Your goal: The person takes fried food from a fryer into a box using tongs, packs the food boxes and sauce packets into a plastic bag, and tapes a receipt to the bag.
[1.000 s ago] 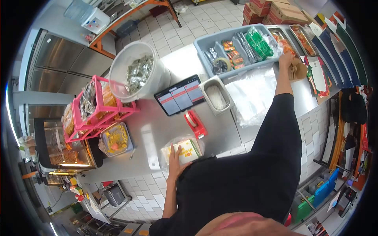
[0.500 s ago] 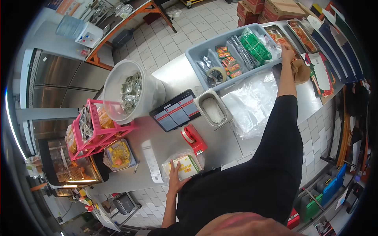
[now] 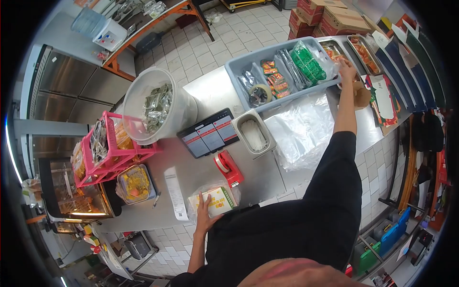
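My left hand (image 3: 204, 216) grips the left edge of a small white and green printed box (image 3: 219, 201) in a clear plastic bag, at the table's near edge. Far off at the upper right, my right hand (image 3: 348, 71) has its fingers curled down beside a steel tray of orange-red packets (image 3: 331, 48). What those fingers hold is too small to make out. Close to the hand lie a clear plastic bag (image 3: 330, 66) over the rim of the blue-grey bin (image 3: 282, 101) and a brown paper item (image 3: 362, 95). A red tape dispenser (image 3: 229, 168) stands just beyond the box.
A tablet (image 3: 208, 134) and a steel container of white sticks (image 3: 253, 134) sit mid-table. Clear plastic bags (image 3: 301, 129) lie under my right arm. To the left are a paper receipt (image 3: 176, 193), a pink rack (image 3: 112, 153) and a large clear tub (image 3: 189, 107).
The view has shifted slightly, so the table things sit a little further left. My left hand stays on the box. My right hand stays by the tray, its fingers slightly more curled.
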`<state>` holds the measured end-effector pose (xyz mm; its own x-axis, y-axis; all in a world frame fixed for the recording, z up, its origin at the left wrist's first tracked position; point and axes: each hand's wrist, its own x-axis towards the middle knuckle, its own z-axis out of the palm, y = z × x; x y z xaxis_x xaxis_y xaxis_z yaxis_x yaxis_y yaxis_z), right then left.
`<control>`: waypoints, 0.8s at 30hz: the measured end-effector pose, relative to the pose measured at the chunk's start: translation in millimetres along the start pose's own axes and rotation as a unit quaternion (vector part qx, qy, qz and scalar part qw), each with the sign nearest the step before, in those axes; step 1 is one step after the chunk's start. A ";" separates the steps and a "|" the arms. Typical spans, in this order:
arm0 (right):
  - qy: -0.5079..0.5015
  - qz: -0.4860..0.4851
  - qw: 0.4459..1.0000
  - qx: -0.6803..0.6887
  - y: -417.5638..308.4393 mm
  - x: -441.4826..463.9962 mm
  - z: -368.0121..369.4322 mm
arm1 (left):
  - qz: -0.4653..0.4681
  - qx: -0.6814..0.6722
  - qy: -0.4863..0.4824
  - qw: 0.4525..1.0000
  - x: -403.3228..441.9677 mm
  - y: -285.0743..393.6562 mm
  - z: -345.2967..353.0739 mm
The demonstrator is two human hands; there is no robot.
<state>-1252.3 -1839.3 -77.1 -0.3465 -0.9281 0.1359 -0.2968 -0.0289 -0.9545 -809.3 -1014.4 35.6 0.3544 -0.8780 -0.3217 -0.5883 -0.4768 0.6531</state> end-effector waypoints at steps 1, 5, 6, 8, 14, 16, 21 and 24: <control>-0.029 -0.043 0.999 0.007 -28.1 -11.1 -6.9 | 0.000 0.002 -0.001 1.000 0.2 -0.4 0.1; -0.075 -0.125 0.985 -0.090 -122.5 -21.0 -31.6 | -0.001 -0.001 0.004 1.000 -2.4 1.8 0.5; -0.098 -0.133 0.983 -0.078 -144.5 -24.7 -35.1 | 0.000 0.000 0.008 1.000 -2.0 1.7 1.3; -0.144 -0.149 0.977 -0.055 -179.6 -39.6 -39.9 | 0.000 0.001 0.015 1.000 -4.8 0.6 2.1; -0.131 -0.202 0.968 -0.070 -197.0 -44.0 -45.7 | 0.027 -0.012 0.027 0.999 -8.1 -6.0 4.0; -0.023 -0.204 0.977 -0.057 -209.9 -53.6 -49.2 | 0.030 -0.006 0.030 0.999 -7.2 -1.5 4.1; -0.111 -0.207 0.972 -0.019 -210.4 -68.8 -53.6 | 0.059 0.038 0.056 0.996 -11.2 -11.2 6.9; -0.066 -0.089 0.948 0.298 -258.2 -160.1 -67.0 | 0.096 0.124 0.097 0.983 -8.7 -10.4 7.5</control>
<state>-1179.8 -1658.3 165.4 -0.2116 -0.9261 0.3122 0.2291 -0.3576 -0.9053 -811.7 -1002.1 26.4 0.3376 -0.9396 -0.0565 -0.8081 -0.3201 0.4945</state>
